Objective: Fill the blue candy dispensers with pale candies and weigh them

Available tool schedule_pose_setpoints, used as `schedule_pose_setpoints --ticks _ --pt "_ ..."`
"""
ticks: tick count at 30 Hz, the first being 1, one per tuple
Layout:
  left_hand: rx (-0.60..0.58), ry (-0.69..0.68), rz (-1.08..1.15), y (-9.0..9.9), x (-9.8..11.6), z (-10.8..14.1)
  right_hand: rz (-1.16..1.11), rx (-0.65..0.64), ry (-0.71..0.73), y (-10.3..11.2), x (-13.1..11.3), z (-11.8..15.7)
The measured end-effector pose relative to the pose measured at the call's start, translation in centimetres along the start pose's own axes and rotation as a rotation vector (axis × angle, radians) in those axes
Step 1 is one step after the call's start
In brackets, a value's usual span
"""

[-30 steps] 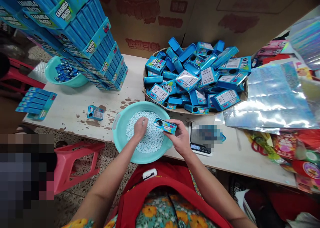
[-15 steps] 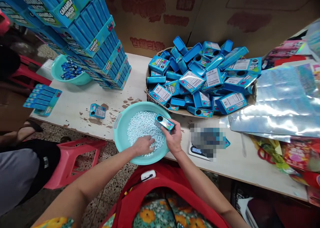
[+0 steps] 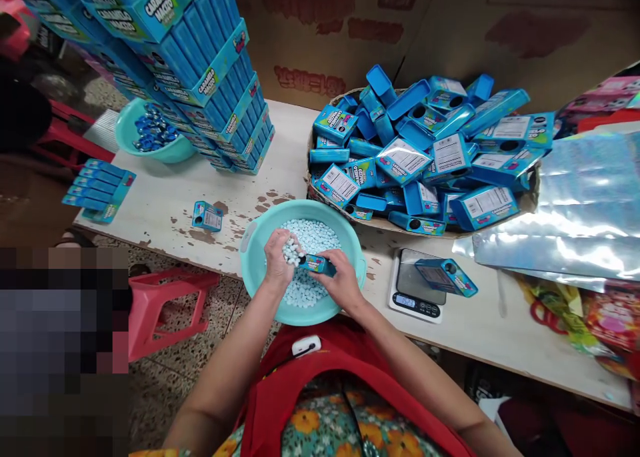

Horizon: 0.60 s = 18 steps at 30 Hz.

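the held box (image 3: pixel 317 264) lies just to the right of the left hand (image 3: pixel 278 260), above the white pieces (image 3: pixel 305 293) in the green basin (image 3: pixel 253 277). its long axis runs roughly crosswise, left to right, with the dark round hole at its left end turned toward the left hand. the right hand (image 3: pixel 343 277) is clamped on the other end, fingers on the far side and thumb on the near side. the left hand is cupped around a handful (image 3: pixel 292 251) of the same pieces, which sits beside the hole, a little higher in view; whether pieces and hole touch is hard to tell. nothing stands between the two, so the left hand is the nearer one to the opening.

around them on the bench (image 3: pixel 475 323), a carton (image 3: pixel 380 228) heaped with blue boxes (image 3: pixel 405 163) sits just behind the basin. to the right is a scale (image 3: pixel 406 280) with another box (image 3: pixel 445 276) lying on it, one end past the edge. to the left, a lone box (image 3: pixel 207 217) lies near a tall stack (image 3: pixel 210 83), well apart from both hands.
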<state>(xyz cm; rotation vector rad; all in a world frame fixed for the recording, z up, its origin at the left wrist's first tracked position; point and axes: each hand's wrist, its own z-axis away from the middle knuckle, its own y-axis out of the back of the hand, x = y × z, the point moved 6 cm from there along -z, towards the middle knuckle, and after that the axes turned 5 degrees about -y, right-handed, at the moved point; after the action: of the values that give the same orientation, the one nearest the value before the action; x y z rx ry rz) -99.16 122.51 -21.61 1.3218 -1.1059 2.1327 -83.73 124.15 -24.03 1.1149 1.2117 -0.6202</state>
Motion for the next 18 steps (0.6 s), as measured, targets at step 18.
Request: schedule_pose_setpoints --ticks 18 --pt "0.135 -0.106 -0.027 -1.1 0.7 -0.8 0.126 0.024 -0.025 1.6 -2.6 -0.8"
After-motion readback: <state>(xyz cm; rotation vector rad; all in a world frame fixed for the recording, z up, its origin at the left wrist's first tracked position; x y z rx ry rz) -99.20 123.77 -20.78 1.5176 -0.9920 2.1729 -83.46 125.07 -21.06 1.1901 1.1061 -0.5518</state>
